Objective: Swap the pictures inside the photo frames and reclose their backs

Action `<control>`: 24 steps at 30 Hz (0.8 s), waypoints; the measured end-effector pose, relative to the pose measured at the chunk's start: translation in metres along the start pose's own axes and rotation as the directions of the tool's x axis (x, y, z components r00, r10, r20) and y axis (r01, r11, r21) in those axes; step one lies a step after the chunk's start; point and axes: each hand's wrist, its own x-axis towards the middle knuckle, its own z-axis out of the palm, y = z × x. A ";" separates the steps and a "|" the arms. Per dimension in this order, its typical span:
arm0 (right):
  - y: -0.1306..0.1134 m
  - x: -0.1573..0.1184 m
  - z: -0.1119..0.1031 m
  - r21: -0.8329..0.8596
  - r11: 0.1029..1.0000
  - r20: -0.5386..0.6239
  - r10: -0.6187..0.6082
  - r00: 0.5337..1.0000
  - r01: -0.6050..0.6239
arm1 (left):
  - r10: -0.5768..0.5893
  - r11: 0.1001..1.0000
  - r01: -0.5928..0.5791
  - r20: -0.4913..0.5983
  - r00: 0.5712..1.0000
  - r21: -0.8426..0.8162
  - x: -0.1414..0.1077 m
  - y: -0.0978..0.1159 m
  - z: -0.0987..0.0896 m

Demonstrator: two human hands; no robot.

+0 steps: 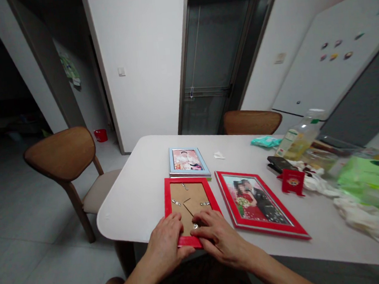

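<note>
A red picture frame (pixel 168 197) lies face down at the table's near edge, its brown backing board (pixel 178 205) showing. Small metal clips (pixel 205 204) sit along the sides of the board, and a thin dark stand wire crosses its middle. My left hand (pixel 165 242) grips the frame's lower left corner, fingers on top and thumb at the bottom edge. The fingers of my right hand (pixel 219 239) are bent and pressed together at the bottom metal clip (pixel 195 226), partly covering it.
Right of my hands lies a larger red frame (pixel 231 205) with a couple's photo. Beyond is a light blue frame (pixel 206 169). A bottle (pixel 301 135), a dark wallet-like item (pixel 280 163), a red card stand (pixel 293 181) and green packaging (pixel 371 182) crowd the right. Chairs (pixel 65 154) stand around.
</note>
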 end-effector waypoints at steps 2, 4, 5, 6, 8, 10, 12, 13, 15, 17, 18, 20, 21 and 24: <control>0.003 0.003 0.002 0.015 1.000 -0.010 0.013 1.000 -0.013 | -0.004 1.000 0.004 0.003 1.000 -0.004 0.000 0.000 -0.001; 0.006 0.011 0.005 0.040 0.998 -0.032 0.049 0.998 -0.047 | 0.001 1.000 -0.001 0.006 1.000 -0.004 0.000 0.001 -0.001; 0.008 0.017 0.006 0.050 0.996 -0.048 0.071 0.996 -0.068 | 0.004 1.000 -0.004 0.006 1.000 -0.004 0.000 0.001 -0.001; 0.010 0.024 0.008 0.055 0.994 -0.062 0.094 0.994 -0.090 | 0.006 1.000 -0.006 0.007 1.000 -0.005 0.000 0.001 -0.001; 0.014 0.040 0.012 0.035 0.991 -0.071 0.130 0.989 -0.128 | 0.011 1.000 -0.011 0.002 1.000 -0.010 -0.001 0.000 0.000; 0.016 0.056 0.016 -0.028 0.988 -0.054 0.152 0.987 -0.154 | 0.015 1.000 -0.015 -0.004 1.000 -0.018 -0.001 -0.002 0.002; 0.018 0.067 0.020 -0.092 0.982 -0.024 0.162 0.987 -0.163 | 0.017 1.000 -0.017 -0.007 1.000 -0.024 -0.001 -0.003 0.003; 0.018 0.071 0.022 -0.112 0.981 -0.015 0.160 0.987 -0.161 | 0.017 1.000 -0.017 -0.008 1.000 -0.025 -0.001 -0.003 0.003; 0.019 0.074 0.025 -0.120 0.983 -0.004 0.140 0.990 -0.139 | 0.017 1.000 -0.017 -0.010 1.000 -0.023 -0.001 -0.003 0.003; 0.019 0.074 0.026 -0.101 0.989 -0.008 0.112 0.994 -0.112 | 0.018 1.000 -0.018 -0.011 1.000 -0.020 -0.001 -0.003 0.002; 0.018 0.073 0.027 -0.090 0.990 -0.012 0.104 0.994 -0.105 | 0.017 1.000 -0.017 -0.010 1.000 -0.020 0.000 -0.003 0.002; 0.018 0.072 0.028 -0.073 0.991 -0.022 0.112 0.993 -0.114 | 0.016 1.000 -0.017 -0.007 1.000 -0.021 0.000 -0.002 0.002; 0.019 0.072 0.029 -0.067 0.990 -0.026 0.121 0.992 -0.123 | 0.017 1.000 -0.017 -0.007 1.000 -0.021 0.000 -0.003 0.002; 0.022 0.075 0.029 -0.058 0.988 -0.038 0.144 0.989 -0.146 | 0.015 1.000 -0.015 -0.010 1.000 -0.019 -0.001 -0.003 0.003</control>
